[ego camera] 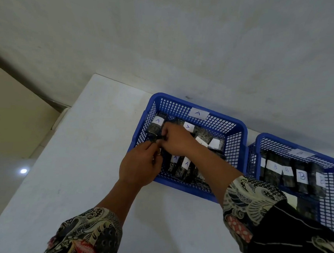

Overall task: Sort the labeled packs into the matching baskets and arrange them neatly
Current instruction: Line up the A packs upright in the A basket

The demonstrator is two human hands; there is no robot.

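Basket A (237, 127) sits left of basket B (331, 208) on the table (85, 142), apparently touching.

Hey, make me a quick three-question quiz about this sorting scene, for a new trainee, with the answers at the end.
1. True or false: both hands are working inside the basket labeled A.
2. Multiple choice: where does the basket labeled B sit relative to basket A? a) to its left, b) to its right, c) stacked on top of it.
3. What are the left hand and right hand handling together?

Key
1. True; both hands meet over the left part of basket A.
2. b
3. A small dark pack, pinched between the fingers of both hands near the A-labeled pack standing against the basket's left wall.
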